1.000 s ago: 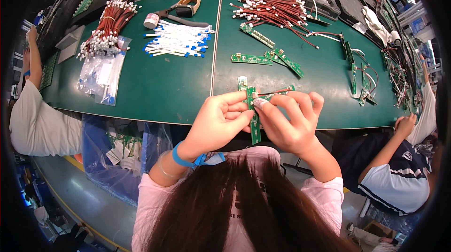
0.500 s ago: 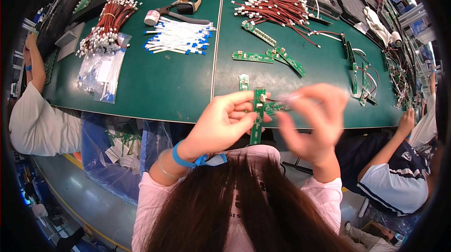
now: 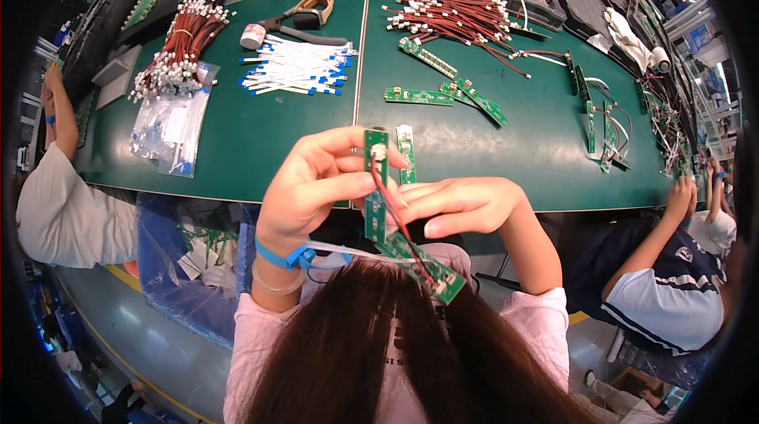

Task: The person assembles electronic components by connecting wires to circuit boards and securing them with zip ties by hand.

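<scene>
My left hand is closed on a narrow green circuit board, held upright between thumb and fingers. A white connector sits near the board's top. From it a red-and-black wire cable runs down to a second green circuit board, which slants below the first. A white flat strip trails leftward from these boards, beside my blue wristband. My right hand reaches in from the right, fingers stretched and apart, its foremost fingertips beside the wires; their contact is partly hidden.
Loose green boards and a pile of red-wired cables lie beyond my hands. White-and-blue flat cables, pliers and a bundled cable bunch are leftward. Wired boards stand at right. Co-workers sit on both sides.
Both hands have shifted left with the held board. The wire cable and second board now show hanging from it. My right hand, blurred before, has lowered and turned its fingers leftward.
</scene>
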{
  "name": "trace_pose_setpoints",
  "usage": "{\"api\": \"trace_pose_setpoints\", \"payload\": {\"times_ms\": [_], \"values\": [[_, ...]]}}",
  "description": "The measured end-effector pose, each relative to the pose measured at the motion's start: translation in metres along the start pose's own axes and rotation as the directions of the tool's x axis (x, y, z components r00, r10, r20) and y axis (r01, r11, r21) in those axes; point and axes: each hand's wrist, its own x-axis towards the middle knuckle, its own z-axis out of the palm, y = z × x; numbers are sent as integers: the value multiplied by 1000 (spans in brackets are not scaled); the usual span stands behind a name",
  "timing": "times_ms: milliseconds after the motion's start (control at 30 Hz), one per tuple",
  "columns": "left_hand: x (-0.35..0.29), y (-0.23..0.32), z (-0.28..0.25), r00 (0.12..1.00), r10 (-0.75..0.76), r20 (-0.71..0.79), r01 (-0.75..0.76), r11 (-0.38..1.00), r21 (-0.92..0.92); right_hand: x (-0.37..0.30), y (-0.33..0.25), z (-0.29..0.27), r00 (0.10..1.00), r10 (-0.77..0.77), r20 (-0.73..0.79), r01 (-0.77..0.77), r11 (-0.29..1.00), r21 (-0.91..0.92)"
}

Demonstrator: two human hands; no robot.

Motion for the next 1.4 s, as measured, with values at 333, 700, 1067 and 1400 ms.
{"api": "trace_pose_setpoints", "payload": {"times_ms": [333, 700, 1067, 1400], "values": [[0, -3, -17, 957, 157, -243, -116, 978, 173, 16, 9, 5, 949, -162, 272, 42, 916, 399], [1, -12, -14, 819, 392, -418, -234, 894, 381, 2, 19, 19, 1000, -15, 21, -2, 747, 664], [-2, -8, -15, 809, 329, -488, -134, 910, 392, 11, -12, 25, 678, 127, -724, -267, 960, -82], [6, -21, 3, 820, 347, -456, -156, 901, 405, 8, -6, 25, 590, -96, -802, -526, 708, -472]]}}
